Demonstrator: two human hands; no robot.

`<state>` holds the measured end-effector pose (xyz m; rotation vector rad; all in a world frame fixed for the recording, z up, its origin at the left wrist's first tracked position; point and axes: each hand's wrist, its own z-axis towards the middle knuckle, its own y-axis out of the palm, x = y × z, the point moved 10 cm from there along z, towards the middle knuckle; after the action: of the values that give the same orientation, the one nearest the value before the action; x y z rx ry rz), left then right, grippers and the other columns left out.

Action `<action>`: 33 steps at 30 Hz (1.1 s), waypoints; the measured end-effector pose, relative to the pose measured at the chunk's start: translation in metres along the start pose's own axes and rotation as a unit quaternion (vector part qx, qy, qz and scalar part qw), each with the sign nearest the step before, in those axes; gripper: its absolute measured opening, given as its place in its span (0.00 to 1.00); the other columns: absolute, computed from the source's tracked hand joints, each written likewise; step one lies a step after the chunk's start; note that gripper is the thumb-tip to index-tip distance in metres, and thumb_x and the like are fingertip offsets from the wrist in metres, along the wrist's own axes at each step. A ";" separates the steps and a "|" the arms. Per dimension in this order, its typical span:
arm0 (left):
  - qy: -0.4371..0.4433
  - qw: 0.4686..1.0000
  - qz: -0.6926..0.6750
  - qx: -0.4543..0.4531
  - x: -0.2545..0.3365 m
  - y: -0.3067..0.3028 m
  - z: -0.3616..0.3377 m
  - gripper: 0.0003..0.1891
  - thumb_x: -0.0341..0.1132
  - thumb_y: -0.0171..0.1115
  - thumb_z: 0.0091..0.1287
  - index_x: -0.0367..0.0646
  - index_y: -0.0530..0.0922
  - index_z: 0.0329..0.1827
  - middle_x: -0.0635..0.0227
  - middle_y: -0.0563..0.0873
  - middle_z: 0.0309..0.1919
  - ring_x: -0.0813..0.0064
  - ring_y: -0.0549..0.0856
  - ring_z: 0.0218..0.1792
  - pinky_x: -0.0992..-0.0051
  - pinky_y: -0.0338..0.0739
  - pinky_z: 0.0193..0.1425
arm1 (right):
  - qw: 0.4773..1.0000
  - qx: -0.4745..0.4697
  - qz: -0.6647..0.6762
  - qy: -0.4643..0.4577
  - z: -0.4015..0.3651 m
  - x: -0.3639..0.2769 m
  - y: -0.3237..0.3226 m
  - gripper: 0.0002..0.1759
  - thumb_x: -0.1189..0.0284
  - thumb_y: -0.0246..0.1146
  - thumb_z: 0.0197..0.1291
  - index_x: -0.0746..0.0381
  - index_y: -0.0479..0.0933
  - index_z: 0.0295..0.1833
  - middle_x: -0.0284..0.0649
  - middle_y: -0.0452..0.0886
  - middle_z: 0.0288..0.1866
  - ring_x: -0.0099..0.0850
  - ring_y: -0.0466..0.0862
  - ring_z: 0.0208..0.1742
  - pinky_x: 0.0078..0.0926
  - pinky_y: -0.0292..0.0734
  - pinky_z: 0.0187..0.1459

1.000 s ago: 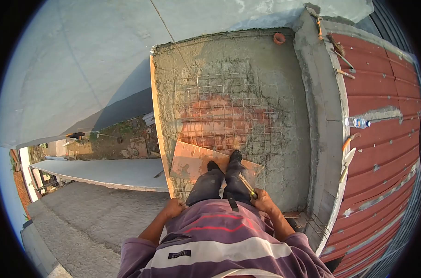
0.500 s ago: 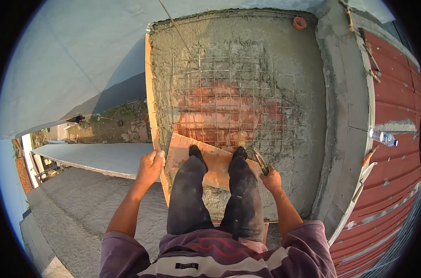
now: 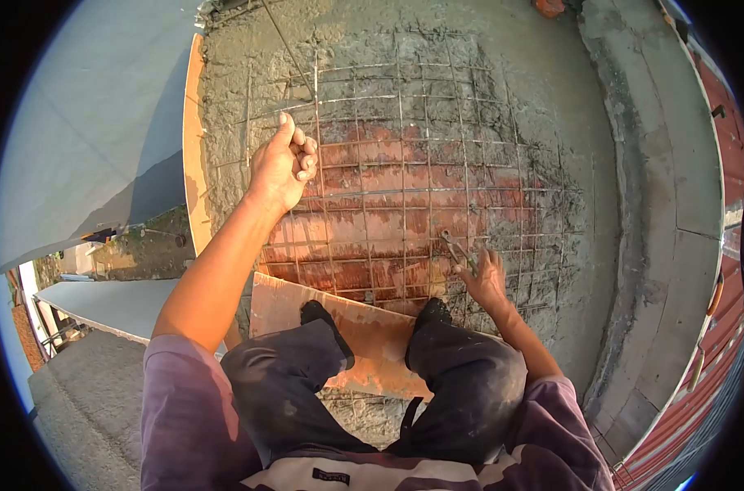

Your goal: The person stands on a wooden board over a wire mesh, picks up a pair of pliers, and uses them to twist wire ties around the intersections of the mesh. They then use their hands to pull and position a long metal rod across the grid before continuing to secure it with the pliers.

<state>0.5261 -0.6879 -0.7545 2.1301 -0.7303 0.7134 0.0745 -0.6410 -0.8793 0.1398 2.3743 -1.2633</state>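
Observation:
My right hand (image 3: 488, 282) holds a pair of pincers (image 3: 460, 248), head pointing up and left, just over the steel rebar mesh (image 3: 403, 168). My left hand (image 3: 284, 164) is raised above the left part of the mesh, its fingers curled and its thumb pointing up; I see nothing in it. The mesh lies partly in wet grey concrete (image 3: 536, 90), with a reddish wet panel (image 3: 372, 221) showing through the middle. Both my feet stand on a plywood board (image 3: 286, 307) laid across the near side of the mesh, and my knees are bent.
A wooden form board (image 3: 194, 155) edges the concrete on the left. Along the right runs a block ledge (image 3: 658, 188), with a red metal roof (image 3: 728, 139) beyond. A thin rod or cord (image 3: 286, 45) slants down to the mesh. An orange container (image 3: 550, 7) sits at the top.
I have bent lower over the mesh. My left hand has left the form board's edge and moved up over the mesh. My right hand has brought the pincers forward to it.

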 end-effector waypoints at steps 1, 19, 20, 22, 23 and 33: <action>0.002 1.000 -0.023 -0.003 -0.012 0.000 0.018 0.23 0.57 0.56 0.81 0.48 0.73 0.33 0.66 0.80 0.29 0.78 0.74 0.23 0.79 0.66 0.22 | 0.999 0.006 0.034 -0.029 0.018 -0.027 -0.017 0.50 0.47 0.71 0.65 0.67 0.60 0.80 0.61 0.67 0.75 0.58 0.67 0.77 0.56 0.67 0.73; 0.226 0.940 -0.230 -0.114 0.137 -0.011 0.073 0.23 0.54 0.52 0.83 0.46 0.74 0.33 0.64 0.81 0.30 0.74 0.73 0.25 0.75 0.66 0.24 | 0.900 -0.258 0.330 -0.121 0.093 -0.313 -0.086 0.15 0.66 0.67 0.73 0.69 0.87 0.49 0.45 0.91 0.35 0.32 0.91 0.33 0.28 0.86 0.32; 0.226 0.942 -0.222 -0.111 0.134 -0.009 0.073 0.23 0.54 0.52 0.83 0.46 0.74 0.33 0.64 0.80 0.31 0.74 0.73 0.25 0.75 0.66 0.25 | 0.904 -0.256 0.320 -0.119 0.094 -0.311 -0.080 0.15 0.66 0.67 0.73 0.68 0.87 0.52 0.46 0.91 0.35 0.32 0.91 0.32 0.28 0.88 0.33; 0.226 0.949 -0.189 -0.113 0.132 -0.007 0.073 0.24 0.55 0.51 0.83 0.45 0.75 0.35 0.64 0.81 0.33 0.74 0.74 0.26 0.76 0.66 0.26 | 0.911 -0.253 0.306 -0.115 0.097 -0.305 -0.066 0.16 0.67 0.67 0.74 0.67 0.86 0.57 0.48 0.90 0.35 0.34 0.91 0.32 0.29 0.90 0.34; 0.224 0.951 -0.184 -0.108 0.128 -0.007 0.073 0.23 0.55 0.51 0.83 0.45 0.75 0.36 0.64 0.81 0.33 0.74 0.74 0.26 0.76 0.66 0.26 | 0.910 -0.253 0.308 -0.112 0.097 -0.302 -0.061 0.16 0.67 0.67 0.74 0.67 0.85 0.57 0.48 0.91 0.36 0.34 0.91 0.32 0.30 0.90 0.34; 0.236 0.952 -0.156 -0.114 0.115 0.027 0.079 0.28 0.57 0.42 0.85 0.38 0.79 0.51 0.57 0.88 0.38 0.69 0.82 0.31 0.71 0.79 0.32 | 0.906 -0.208 0.347 -0.126 0.092 -0.286 -0.071 0.17 0.65 0.64 0.76 0.68 0.86 0.55 0.48 0.91 0.38 0.34 0.92 0.35 0.32 0.91 0.37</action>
<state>0.6057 -0.7956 -0.7069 1.7147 -0.1981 0.8723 0.3408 -0.7232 -0.7469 0.5861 2.0207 -0.4030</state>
